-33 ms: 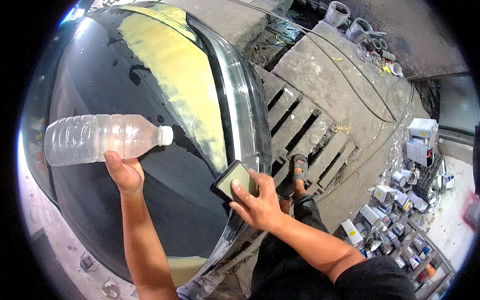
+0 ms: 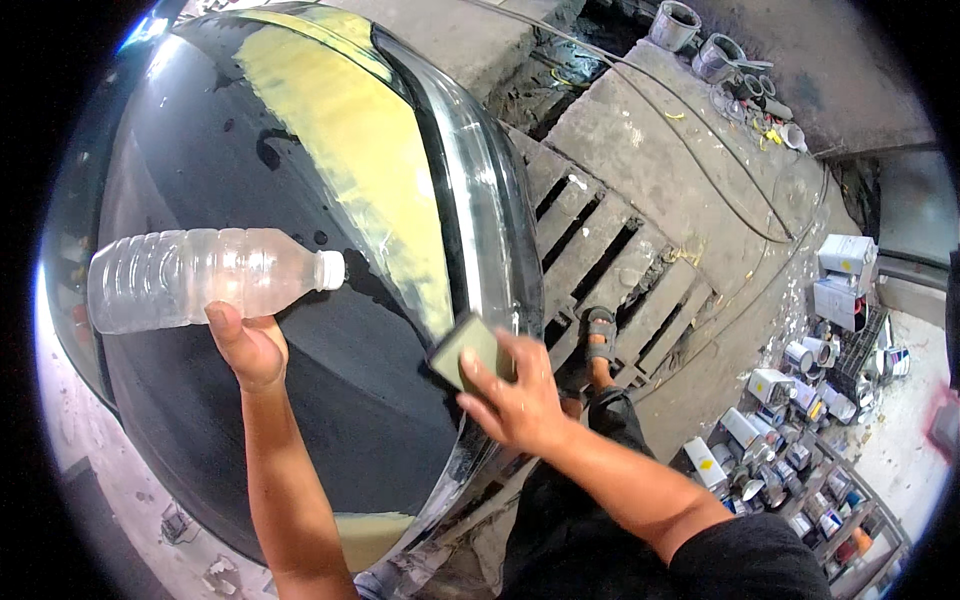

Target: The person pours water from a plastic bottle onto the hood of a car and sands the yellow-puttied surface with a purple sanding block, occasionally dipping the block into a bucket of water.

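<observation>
Bottle (image 2: 190, 280): clear plastic, ribbed body, tapered shoulder, white screw cap (image 2: 331, 270). On its side at 9 o'clock in the view, cap toward 3. Can't tell the fill level.

Block (image 2: 466, 338): flat rectangular pad, grey-olive upper face, darker edge, tilted in view with one edge toward 10. Sits just below center toward 6, at the lower end of the yellow patch (image 2: 350, 140) on the dark car panel (image 2: 350, 430). Contact face hidden.

Left hand (image 2: 257, 352): wrapped on the bottle's underside, thumb across the near side, other fingers mostly hidden. Right hand (image 2: 520, 395): on the block, fingers apart over its upper face.

Vs earlier frame: block and right hand shifted slightly toward 11, both blurrier now, so block edges read softer. Bottle and left hand practically unchanged, same grip. Yellow patch looks the same; dark wet-looking marks (image 2: 268, 150) on the panel at 10 also match. Sandaled foot (image 2: 600, 335) just past 3, same spot.
</observation>
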Motion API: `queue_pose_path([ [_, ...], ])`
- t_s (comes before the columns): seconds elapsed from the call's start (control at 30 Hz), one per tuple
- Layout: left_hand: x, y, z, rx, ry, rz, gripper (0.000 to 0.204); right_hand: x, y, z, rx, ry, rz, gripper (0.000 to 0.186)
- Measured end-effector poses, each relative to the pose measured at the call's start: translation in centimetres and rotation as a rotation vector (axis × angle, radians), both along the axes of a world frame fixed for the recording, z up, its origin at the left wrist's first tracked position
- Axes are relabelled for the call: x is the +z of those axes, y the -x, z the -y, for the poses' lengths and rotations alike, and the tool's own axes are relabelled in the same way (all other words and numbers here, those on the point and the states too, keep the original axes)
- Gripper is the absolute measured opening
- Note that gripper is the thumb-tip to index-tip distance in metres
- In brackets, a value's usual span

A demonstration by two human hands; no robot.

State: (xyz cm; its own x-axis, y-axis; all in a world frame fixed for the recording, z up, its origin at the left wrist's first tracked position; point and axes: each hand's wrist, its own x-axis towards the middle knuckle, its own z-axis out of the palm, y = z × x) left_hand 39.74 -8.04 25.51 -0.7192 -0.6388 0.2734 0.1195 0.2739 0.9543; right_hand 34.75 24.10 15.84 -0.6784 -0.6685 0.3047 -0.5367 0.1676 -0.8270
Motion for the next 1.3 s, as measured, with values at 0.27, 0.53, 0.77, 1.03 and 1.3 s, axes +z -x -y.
queue_pose_path([
  [0.27, -0.1, -0.2, 0.1, 0.019, -0.002, 0.004, 0.081, 1.6, 8.6, 6.8, -0.164, -0.082, -0.083, 0.049],
  [0.53, 0.0, 0.0, -0.3, -0.004, -0.003, 0.014, 0.081, 1.5, 6.0, 4.4, -0.068, -0.053, -0.033, 0.055],
  [0.77, 0.1, -0.4, 0.0, 0.007, -0.035, -0.011, 0.078, 1.7, 7.3, 6.7, -0.114, -0.049, -0.131, 0.053],
  [1.03, 2.6, 4.0, 1.2, 0.206, -0.108, -0.096, 0.065, 3.6, 9.2, 8.4, -0.105, -0.074, -0.158, 0.052],
  [1.3, 4.9, 6.8, 8.5, 0.430, 0.070, -0.018, 0.064, 4.4, 8.0, 7.5, -0.116, -0.139, -0.147, 0.057],
])
